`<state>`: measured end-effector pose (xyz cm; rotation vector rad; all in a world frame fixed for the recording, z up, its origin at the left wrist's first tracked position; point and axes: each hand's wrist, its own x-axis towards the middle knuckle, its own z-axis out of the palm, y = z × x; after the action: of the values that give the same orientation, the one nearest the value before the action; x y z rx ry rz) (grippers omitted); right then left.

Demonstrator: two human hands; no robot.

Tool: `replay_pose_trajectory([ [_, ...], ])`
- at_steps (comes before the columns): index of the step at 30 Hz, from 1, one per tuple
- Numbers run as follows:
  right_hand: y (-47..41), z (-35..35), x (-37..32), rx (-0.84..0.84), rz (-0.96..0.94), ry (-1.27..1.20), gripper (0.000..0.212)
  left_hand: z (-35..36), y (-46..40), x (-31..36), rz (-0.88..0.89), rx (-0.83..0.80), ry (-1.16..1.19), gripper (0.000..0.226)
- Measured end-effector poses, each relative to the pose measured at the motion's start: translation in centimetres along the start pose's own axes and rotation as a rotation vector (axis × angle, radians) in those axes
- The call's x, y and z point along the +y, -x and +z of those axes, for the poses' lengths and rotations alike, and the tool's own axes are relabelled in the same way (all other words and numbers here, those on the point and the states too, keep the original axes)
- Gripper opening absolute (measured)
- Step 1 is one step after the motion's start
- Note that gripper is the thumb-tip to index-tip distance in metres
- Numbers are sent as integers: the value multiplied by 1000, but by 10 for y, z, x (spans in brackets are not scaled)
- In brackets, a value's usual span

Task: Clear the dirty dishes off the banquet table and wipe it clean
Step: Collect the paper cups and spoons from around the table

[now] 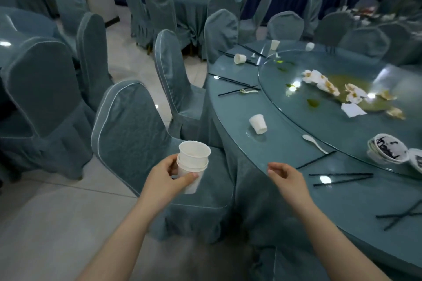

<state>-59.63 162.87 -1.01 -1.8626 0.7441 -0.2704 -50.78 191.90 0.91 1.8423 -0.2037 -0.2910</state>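
Left hand holding stacked cups, right hand seemingly empty

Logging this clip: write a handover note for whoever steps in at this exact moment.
Left hand grips stacked paper cups. Right hand loosely curled, holds nothing, at the table edge.
Still on the table: tipped cup, more cups farther round, white spoon, black chopsticks, stacked bowls; napkins and spill on the turntable.
Done: some cups gathered. Left: remaining clearing, wiping.
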Motion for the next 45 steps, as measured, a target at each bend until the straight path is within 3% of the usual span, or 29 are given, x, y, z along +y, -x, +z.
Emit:
replay_pose_trajectory([
  [9,-32,22,9,141,114,-24,18,-7,-100,-6,4,-138,11,46],
  [17,-147,31,17,134,159,57,26,20,-194,0,-28,-115,6,45],
  [27,-325,30,25,-75,237,260,72,83,-303,8,-108,-14,-38,48],
  [33,-363,53,15,-181,199,367,95,86,-339,3,-118,-45,-37,50],
  [38,-361,66,-1,-162,249,519,87,66,-372,-1,-109,-145,-76,51],
  [45,-319,83,-46,20,163,2,58,42,-400,-4,-45,-275,-156,53],
])
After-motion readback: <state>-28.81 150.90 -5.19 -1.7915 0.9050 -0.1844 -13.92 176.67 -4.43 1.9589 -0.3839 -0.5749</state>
